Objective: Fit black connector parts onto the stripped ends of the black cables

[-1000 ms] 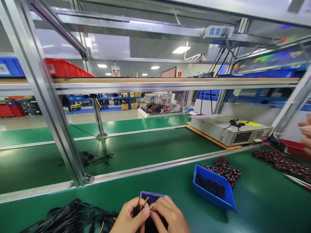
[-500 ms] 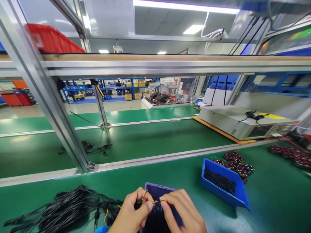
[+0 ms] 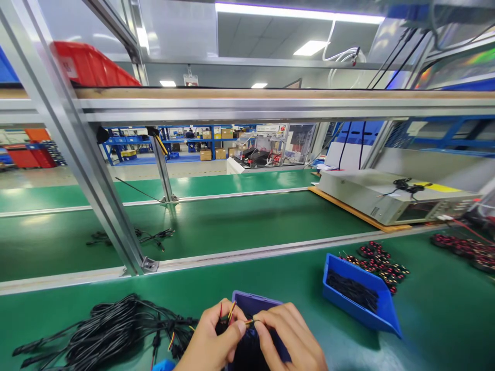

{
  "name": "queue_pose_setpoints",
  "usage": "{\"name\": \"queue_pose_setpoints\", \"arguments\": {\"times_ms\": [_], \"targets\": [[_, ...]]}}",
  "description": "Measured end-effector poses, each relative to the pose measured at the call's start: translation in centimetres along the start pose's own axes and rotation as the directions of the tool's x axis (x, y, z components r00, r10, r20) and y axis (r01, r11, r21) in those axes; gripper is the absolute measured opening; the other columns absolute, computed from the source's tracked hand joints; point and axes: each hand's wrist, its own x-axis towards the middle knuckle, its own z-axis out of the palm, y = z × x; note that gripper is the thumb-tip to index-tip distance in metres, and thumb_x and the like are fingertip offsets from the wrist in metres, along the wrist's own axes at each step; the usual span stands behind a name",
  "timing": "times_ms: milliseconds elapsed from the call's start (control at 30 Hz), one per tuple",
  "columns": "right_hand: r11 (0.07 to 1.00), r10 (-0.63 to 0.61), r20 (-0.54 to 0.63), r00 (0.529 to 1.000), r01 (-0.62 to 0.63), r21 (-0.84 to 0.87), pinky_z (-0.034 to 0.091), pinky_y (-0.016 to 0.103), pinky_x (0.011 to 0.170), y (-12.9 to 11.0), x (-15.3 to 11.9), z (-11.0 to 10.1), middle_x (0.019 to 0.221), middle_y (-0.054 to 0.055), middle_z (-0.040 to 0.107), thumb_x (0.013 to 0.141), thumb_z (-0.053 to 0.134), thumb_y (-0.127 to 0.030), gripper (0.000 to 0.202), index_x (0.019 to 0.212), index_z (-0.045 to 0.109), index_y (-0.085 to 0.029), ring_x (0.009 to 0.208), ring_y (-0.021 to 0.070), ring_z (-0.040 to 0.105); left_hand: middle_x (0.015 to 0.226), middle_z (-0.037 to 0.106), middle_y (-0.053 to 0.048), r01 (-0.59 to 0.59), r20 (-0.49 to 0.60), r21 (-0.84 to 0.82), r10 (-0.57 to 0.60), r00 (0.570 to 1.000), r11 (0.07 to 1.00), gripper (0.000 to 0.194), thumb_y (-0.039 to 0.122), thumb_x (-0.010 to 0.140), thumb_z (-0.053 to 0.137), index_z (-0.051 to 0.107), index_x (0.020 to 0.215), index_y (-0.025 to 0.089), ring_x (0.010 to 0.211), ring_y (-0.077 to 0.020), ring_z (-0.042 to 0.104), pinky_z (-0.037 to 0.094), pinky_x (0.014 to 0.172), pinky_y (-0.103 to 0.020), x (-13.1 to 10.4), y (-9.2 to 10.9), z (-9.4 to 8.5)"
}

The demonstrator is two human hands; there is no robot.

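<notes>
Over a dark blue-purple bin (image 3: 257,297), my left hand (image 3: 216,337) pinches thin red and yellow wires (image 3: 232,311) between thumb and fingertips. Some wire ends stick up past its index finger. My right hand (image 3: 292,335) has its thumb and index finger pressed together at the tip of one wire that reaches across from the left hand. Whatever small piece sits in that right pinch is mostly hidden. Dark contents fill the bin below both hands. A bundle of black cables (image 3: 104,330) lies left of my left hand, with colored wire ends toward it.
To the right stands a blue bin (image 3: 389,319) holding black tube-like pieces (image 3: 351,291). Behind it lie red-and-black coiled parts (image 3: 381,263), with more coils (image 3: 467,250) farther right. A metal post (image 3: 104,206) rises at left; a grey instrument (image 3: 386,193) sits at back right.
The whole view has shifted slightly. Both hands keep nearly the same pose, fingertips still together at the wire.
</notes>
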Motion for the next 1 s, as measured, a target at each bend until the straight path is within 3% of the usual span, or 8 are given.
{"name": "queue_pose_setpoints", "arguments": {"times_ms": [100,300,500,1000], "targets": [[1.000,0.006,0.021,1.000,-0.006,-0.013,0.054,0.030,0.069,0.0,-0.3,0.4,0.076,0.001,0.069,0.096,0.053,-0.009,0.017,0.089,0.062,-0.022,0.068,0.0179,0.065,0.043,0.049,0.009,-0.005,0.003,0.005,0.005,1.000,1.000,0.055,0.070,0.070,0.072,0.057,0.075,0.017,0.034,-0.0034,0.030,0.018,0.038,-0.018,0.0,-0.5,-0.2],[0.987,-0.108,0.090,0.990,0.117,-0.114,0.054,0.034,0.070,0.1,-0.4,0.3,0.081,0.006,0.072,0.101,0.046,-0.013,0.020,0.096,0.063,-0.020,0.072,0.0215,0.067,0.040,0.051,0.007,0.017,-0.009,0.003,-0.017,1.000,1.000,0.056,0.073,0.071,0.069,0.054,0.075,0.019,0.031,-0.0032,0.026,0.015,0.036,-0.019,0.3,-1.0,-0.5],[0.998,0.059,0.005,0.998,-0.059,-0.019,0.055,0.031,0.069,0.1,0.3,-0.8,0.080,0.004,0.069,0.100,0.050,-0.015,0.016,0.092,0.062,-0.023,0.074,0.0199,0.066,0.042,0.046,0.009,0.034,0.033,0.014,-0.034,0.999,0.999,0.057,0.073,0.071,0.068,0.054,0.076,0.018,0.034,-0.0038,0.026,0.015,0.037,-0.018,0.0,-0.4,-0.4],[0.999,-0.033,0.006,0.999,0.033,-0.017,0.054,0.028,0.063,-0.4,1.4,-1.3,0.075,0.003,0.069,0.100,0.047,-0.013,0.022,0.087,0.062,-0.023,0.069,0.0183,0.066,0.045,0.043,0.009,0.028,0.056,0.023,-0.029,0.998,0.999,0.054,0.070,0.072,0.070,0.056,0.075,0.018,0.038,-0.0056,0.033,0.018,0.038,-0.018,-0.2,-0.4,-0.5]]}}
